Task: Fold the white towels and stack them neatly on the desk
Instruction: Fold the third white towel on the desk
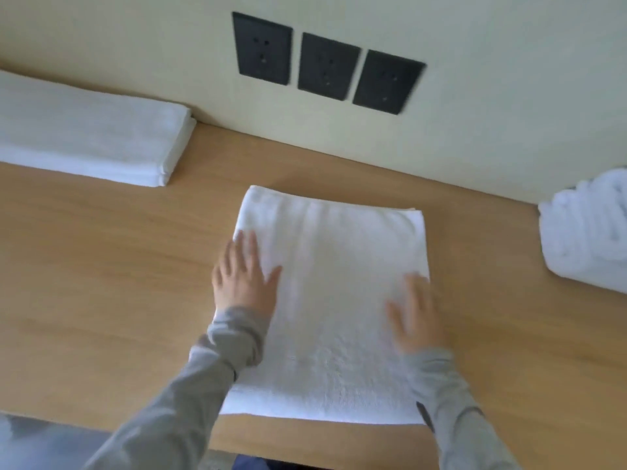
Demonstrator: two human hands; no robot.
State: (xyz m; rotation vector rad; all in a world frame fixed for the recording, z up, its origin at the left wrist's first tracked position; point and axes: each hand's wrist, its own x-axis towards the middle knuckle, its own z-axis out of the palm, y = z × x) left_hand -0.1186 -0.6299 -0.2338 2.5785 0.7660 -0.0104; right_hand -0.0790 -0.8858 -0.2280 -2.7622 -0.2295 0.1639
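Your one head-worn camera is looking forward and steeply down from close above the near edge of the tabletop (pixel 101 266). It is facing the wall (pixel 509 96) behind, and its wide angle is taking in the tabletop's full depth.

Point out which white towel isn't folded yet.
The crumpled towel at the far right, bunched loosely; the left stack and the middle towel lie flat, folded.

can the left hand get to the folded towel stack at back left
Probably yes: the left hand lies flat on the towel, holding nothing, and only bare desk lies between it and the folded stack.
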